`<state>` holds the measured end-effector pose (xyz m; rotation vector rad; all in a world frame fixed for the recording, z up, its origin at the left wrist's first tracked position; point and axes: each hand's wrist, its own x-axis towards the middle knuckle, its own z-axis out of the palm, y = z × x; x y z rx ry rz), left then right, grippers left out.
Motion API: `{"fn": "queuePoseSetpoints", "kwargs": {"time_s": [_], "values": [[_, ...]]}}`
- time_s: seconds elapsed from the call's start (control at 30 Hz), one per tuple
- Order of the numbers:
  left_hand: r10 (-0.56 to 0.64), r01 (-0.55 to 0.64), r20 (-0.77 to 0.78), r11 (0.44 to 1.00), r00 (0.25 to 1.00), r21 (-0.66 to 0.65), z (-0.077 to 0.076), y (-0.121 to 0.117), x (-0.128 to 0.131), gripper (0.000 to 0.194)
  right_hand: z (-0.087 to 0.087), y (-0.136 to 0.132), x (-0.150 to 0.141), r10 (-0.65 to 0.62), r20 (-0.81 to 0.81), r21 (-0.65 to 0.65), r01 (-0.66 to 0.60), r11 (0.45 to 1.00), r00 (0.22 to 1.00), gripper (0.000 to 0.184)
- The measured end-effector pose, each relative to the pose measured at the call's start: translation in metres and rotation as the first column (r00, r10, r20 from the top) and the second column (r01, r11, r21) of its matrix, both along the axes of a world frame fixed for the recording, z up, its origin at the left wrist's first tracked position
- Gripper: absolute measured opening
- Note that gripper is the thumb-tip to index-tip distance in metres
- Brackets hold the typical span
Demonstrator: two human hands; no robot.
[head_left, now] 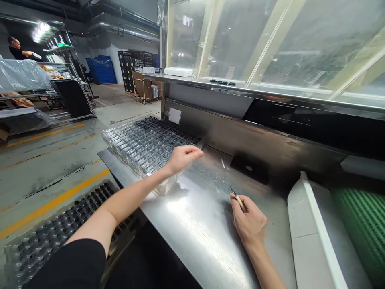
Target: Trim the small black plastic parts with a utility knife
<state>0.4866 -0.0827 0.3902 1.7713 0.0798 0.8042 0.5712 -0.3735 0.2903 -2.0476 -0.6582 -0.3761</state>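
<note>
looks like mid-step handwork with a fine tool. right hand point(248, 218) is clamped on a slim pointed tool point(239, 201), tip just above the steel desk point(195, 224). left hand point(184, 158) is up by the clear trays point(129, 148), fingers bunched, can't tell if they're pinching anything. imo the next move calls for a steady grip and a careful tip. trays have loads of little compartments, dark bits in the far ones. floor tray point(54, 233) holds dark pieces too.

Tool point(238, 199) partly hidden by right grip point(250, 220), green surface point(362, 224) blurred, sleeve point(70, 263) cropped
</note>
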Motion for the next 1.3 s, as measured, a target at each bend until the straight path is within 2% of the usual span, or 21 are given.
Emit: {"fn": "queuePoseSetpoints", "kwargs": {"time_s": [0.03,0.07,0.1,0.13,0.2,0.27,0.33,0.43,0.5,0.6,0.7,0.8,0.87,0.9,0.97,1.0,1.07,1.17,1.23,1.3], "values": [[0.096,-0.091,-0.033,0.99,0.995,0.108,0.009,0.025,-0.001,0.025,-0.001,0.001,0.0,0.012,0.004,-0.002,-0.012,1.0,1.0,0.053],[0.22,-0.198,-0.085,0.957,0.972,0.213,0.017,0.051,-0.002,0.023,-0.002,0.002,0.001,0.028,0.008,-0.008,-0.028,1.0,1.0,0.052],[0.361,-0.301,-0.166,0.905,0.918,0.302,0.025,0.077,-0.002,0.02,-0.002,0.003,0.001,0.045,0.012,-0.014,-0.044,0.999,0.999,0.051],[0.494,-0.389,-0.255,0.844,0.831,0.368,0.031,0.102,-0.002,0.017,-0.002,0.004,0.001,0.061,0.014,-0.02,-0.061,0.998,0.998,0.05],[0.586,-0.45,-0.331,0.797,0.74,0.404,0.039,0.144,-0.002,0.013,-0.001,0.005,0.001,0.089,0.019,-0.029,-0.089,0.996,0.996,0.047],[0.62,-0.472,-0.388,0.779,0.683,0.413,0.04,0.172,-0.001,0.017,0.0,0.006,0.001,0.1,0.022,-0.033,-0.099,0.994,0.995,0.045],[0.627,-0.481,-0.435,0.777,0.646,0.406,0.035,0.188,0.0,0.028,0.001,0.006,0.0,0.099,0.02,-0.039,-0.099,0.994,0.995,0.043],[0.617,-0.498,-0.471,0.787,0.631,0.364,0.026,0.195,0.002,0.04,0.003,0.005,-0.002,0.09,0.013,-0.046,-0.089,0.995,0.996,0.043],[0.61,-0.514,-0.462,0.792,0.644,0.33,0.024,0.194,0.003,0.04,0.005,0.005,-0.003,0.092,0.015,-0.045,-0.091,0.995,0.996,0.044],[0.602,-0.535,-0.406,0.798,0.688,0.278,0.031,0.187,0.006,0.031,0.006,0.005,-0.003,0.098,0.019,-0.042,-0.097,0.994,0.995,0.047],[0.542,-0.5,-0.348,0.84,0.765,0.208,0.042,0.167,0.016,0.034,0.005,0.005,-0.003,0.089,0.019,-0.038,-0.088,0.995,0.996,0.05],[0.409,-0.391,-0.328,0.912,0.852,0.121,0.043,0.121,0.033,0.056,0.002,0.005,-0.003,0.058,0.019,0.009,-0.058,0.998,0.998,0.052],[0.258,-0.261,-0.34,0.965,0.904,0.039,0.035,0.076,0.043,0.069,0.001,0.005,-0.004,0.042,0.013,0.059,-0.043,0.997,0.999,0.053],[0.075,-0.111,-0.336,0.99,0.939,-0.091,0.028,0.05,0.047,0.073,0.0,0.005,-0.004,0.042,0.014,0.091,-0.043,0.995,0.999,0.053],[-0.253,0.161,-0.34,0.948,0.906,-0.276,0.01,-0.004,0.051,0.078,-0.002,0.005,-0.006,0.053,0.03,0.163,-0.057,0.985,0.998,0.052],[-0.358,0.251,-0.338,0.913,0.87,-0.321,0.0,-0.031,0.051,0.08,-0.003,0.005,-0.007,0.057,0.043,0.193,-0.064,0.979,0.997,0.052],[-0.492,0.345,-0.351,0.847,0.797,-0.404,-0.022,-0.078,0.049,0.083,-0.003,0.005,-0.008,0.056,0.071,0.225,-0.071,0.972,0.996,0.05],[-0.598,0.377,-0.387,0.773,0.702,-0.51,-0.048,-0.126,0.044,0.083,-0.002,0.006,-0.007,0.095,0.114,0.212,-0.118,0.97,0.989,0.046],[-0.613,0.336,-0.412,0.752,0.674,-0.567,-0.059,-0.14,0.04,0.081,0.0,0.007,-0.006,0.155,0.144,0.183,-0.18,0.967,0.977,0.04],[-0.613,0.29,-0.405,0.73,0.678,-0.62,-0.065,-0.143,0.037,0.078,0.001,0.007,-0.005,0.194,0.161,0.146,-0.217,0.965,0.968,0.036]]}}
